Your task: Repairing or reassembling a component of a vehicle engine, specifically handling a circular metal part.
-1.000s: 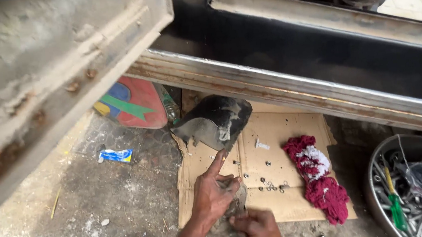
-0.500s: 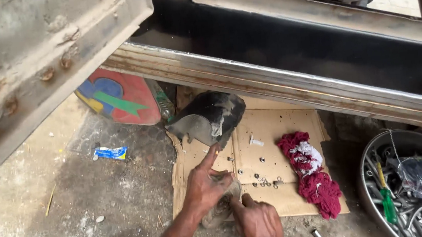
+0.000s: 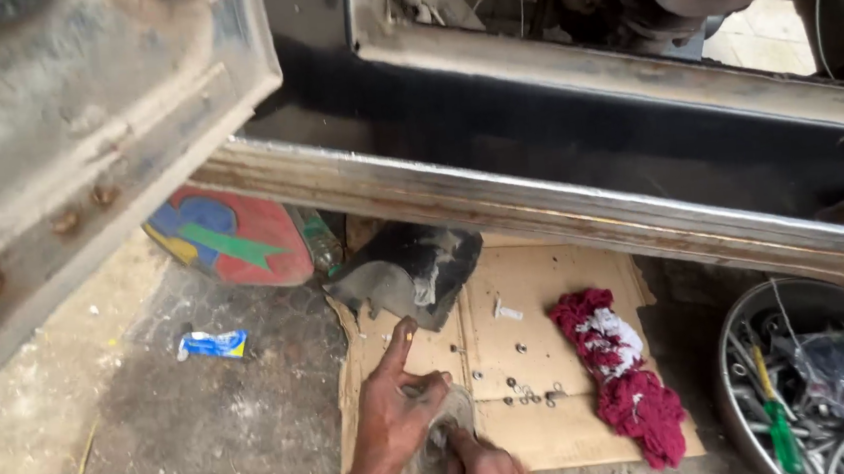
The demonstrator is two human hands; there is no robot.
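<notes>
- Far left, the small blue and white wrapper (image 3: 212, 344) lies on the concrete floor (image 3: 157, 438); it sits a touch lower in my view than half a second ago, only because my head has tilted.
- Above it the painted red board (image 3: 231, 237) leans under the rusty sill (image 3: 540, 203), unmoved.
- My left hand (image 3: 396, 415) has come nearer the bottom edge. Its forefinger points up toward the black plastic cover (image 3: 410, 273) without touching it, while the other fingers and thumb curl round the worn grey part (image 3: 439, 446). That grip is closed on it.
- The grey part rests on the near edge of the cardboard sheet (image 3: 546, 287), between both hands, just as a second ago.
- My right hand (image 3: 486, 473) presses at the part's lower side; how its grip stands I cannot tell, since the frame cuts it off.
- I judge the work on that part unfinished.
- Loose screws (image 3: 530, 394) lie scattered just beside it.
- Further right, the red and white rag (image 3: 629, 381), then the metal basin (image 3: 745, 382) of tools, both untouched.
</notes>
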